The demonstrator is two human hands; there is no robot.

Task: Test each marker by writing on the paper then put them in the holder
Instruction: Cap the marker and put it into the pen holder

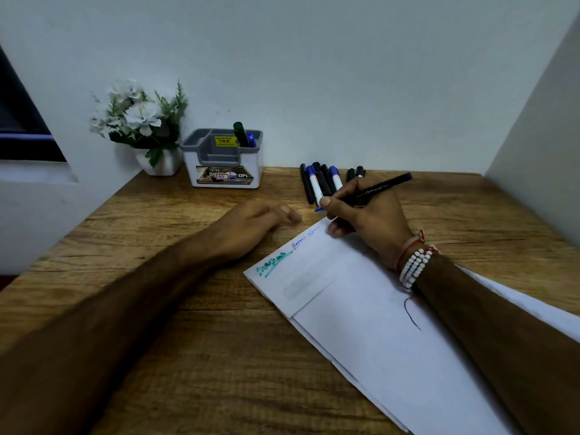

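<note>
My right hand (367, 216) grips a black pen (381, 187) in a writing hold, its tip near the far corner of the white paper (361, 324). The paper lies slanted on the wooden desk and carries green and blue scribbles along its far left edge. My left hand (255, 226) rests on the desk beside the paper, fingers loosely curled and holding nothing. Several black and blue markers (321, 183) lie in a bunch behind my right hand. The grey and white holder (223, 158) stands at the back wall with a green marker (241, 133) and a blue one (251, 139) in it.
A white pot of white artificial flowers (142, 127) stands left of the holder. Walls close the desk (175, 309) at the back and right. A dark window frame (22, 120) is at the far left. White bead bracelets circle my right wrist.
</note>
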